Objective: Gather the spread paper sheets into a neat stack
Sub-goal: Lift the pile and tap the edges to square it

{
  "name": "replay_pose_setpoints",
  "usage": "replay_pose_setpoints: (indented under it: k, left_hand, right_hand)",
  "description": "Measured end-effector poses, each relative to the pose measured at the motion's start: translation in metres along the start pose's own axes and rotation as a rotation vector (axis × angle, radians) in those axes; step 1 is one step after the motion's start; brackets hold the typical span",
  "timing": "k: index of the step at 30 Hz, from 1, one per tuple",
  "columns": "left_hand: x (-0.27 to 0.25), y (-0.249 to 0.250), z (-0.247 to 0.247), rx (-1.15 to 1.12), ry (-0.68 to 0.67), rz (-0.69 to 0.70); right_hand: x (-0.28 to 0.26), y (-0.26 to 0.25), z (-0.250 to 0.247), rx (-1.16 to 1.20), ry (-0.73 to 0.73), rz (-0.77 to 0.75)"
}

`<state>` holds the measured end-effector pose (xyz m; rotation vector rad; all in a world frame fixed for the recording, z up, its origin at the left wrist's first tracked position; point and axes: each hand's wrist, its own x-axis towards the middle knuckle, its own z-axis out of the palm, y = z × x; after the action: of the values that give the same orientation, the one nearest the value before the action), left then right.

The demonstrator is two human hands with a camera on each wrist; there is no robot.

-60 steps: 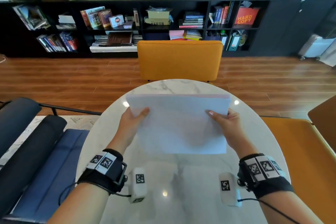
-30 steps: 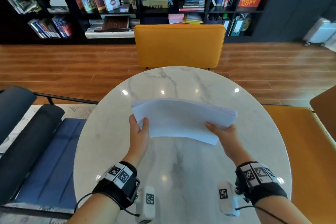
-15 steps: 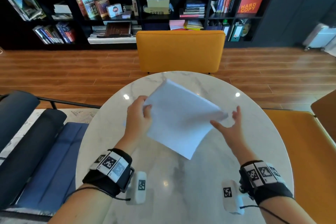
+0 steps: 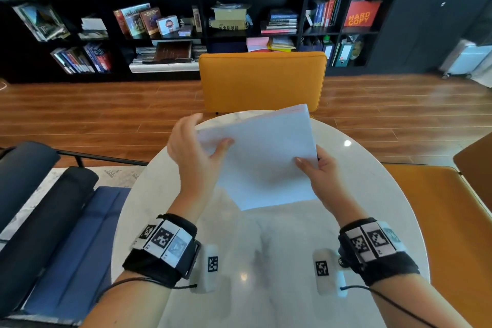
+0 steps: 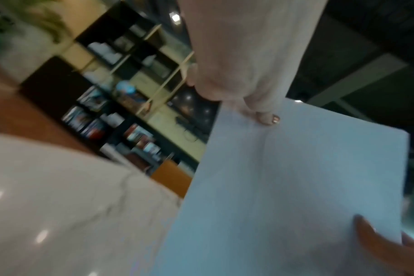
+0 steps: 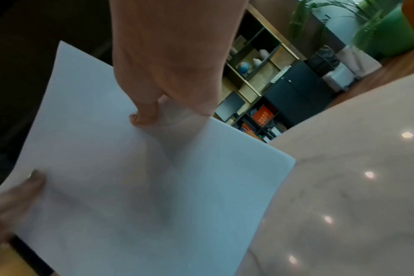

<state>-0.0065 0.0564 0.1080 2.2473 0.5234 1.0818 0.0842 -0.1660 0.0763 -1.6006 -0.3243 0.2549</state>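
Observation:
A stack of white paper sheets (image 4: 263, 157) is held up, tilted, above the round marble table (image 4: 266, 261). My left hand (image 4: 202, 138) pinches its upper left corner, thumb on the front face and fingers behind. My right hand (image 4: 314, 165) pinches the right edge the same way. In the left wrist view the paper stack (image 5: 296, 186) fills the right half, under my left hand (image 5: 260, 112). The right wrist view shows the paper stack (image 6: 142, 186) with my right hand (image 6: 149, 115) pinching it. The sheets' edges look roughly even.
An orange chair (image 4: 262, 81) stands at the table's far side. An orange seat (image 4: 439, 221) is on the right, and a dark blue lounger (image 4: 53, 221) on the left. A black bookshelf (image 4: 186, 29) lines the back wall.
Half a second ago my left hand alone held the stack, turned cornerwise, and my right hand was open. Now the right hand pinches the right edge and the stack sits higher and squarer.

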Motion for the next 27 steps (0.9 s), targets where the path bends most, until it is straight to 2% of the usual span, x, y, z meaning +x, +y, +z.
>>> replay_pose_setpoints:
  k: [2, 3, 5, 6, 12, 17, 20, 24, 27]
  left_hand:
    - [-0.009, -0.008, 0.001, -0.313, -0.065, -0.284]
    - [-0.016, -0.010, 0.003, -0.471, -0.157, -0.396]
    - [-0.031, -0.014, 0.011, -0.605, -0.292, -0.515]
    - [-0.037, -0.013, 0.014, -0.599, -0.300, -0.532]
    - [-0.062, -0.008, 0.032, -0.478, -0.147, -0.478]
    - [-0.089, -0.042, 0.057, -0.357, -0.322, -0.550]
    - [-0.092, -0.048, 0.061, -0.317, -0.318, -0.533]
    - [-0.095, -0.044, 0.057, -0.304, -0.251, -0.447]
    - [-0.105, -0.052, 0.057, -0.277, -0.297, -0.454]
  right_hand:
    - [-0.002, 0.006, -0.002, 0.114, 0.016, 0.043]
    - [-0.002, 0.009, -0.002, 0.159, 0.023, 0.062]
    - [-0.003, 0.013, -0.002, 0.198, 0.025, 0.084]
    - [-0.004, 0.015, -0.001, 0.196, 0.024, 0.091]
    - [-0.009, 0.036, 0.003, 0.169, 0.066, 0.115]
    - [-0.015, 0.078, 0.005, -0.003, 0.078, 0.284]
    - [-0.015, 0.085, 0.007, -0.037, 0.086, 0.298]
    - [-0.012, 0.086, 0.005, -0.015, 0.110, 0.277]
    - [-0.016, 0.091, 0.003, -0.029, 0.091, 0.294]
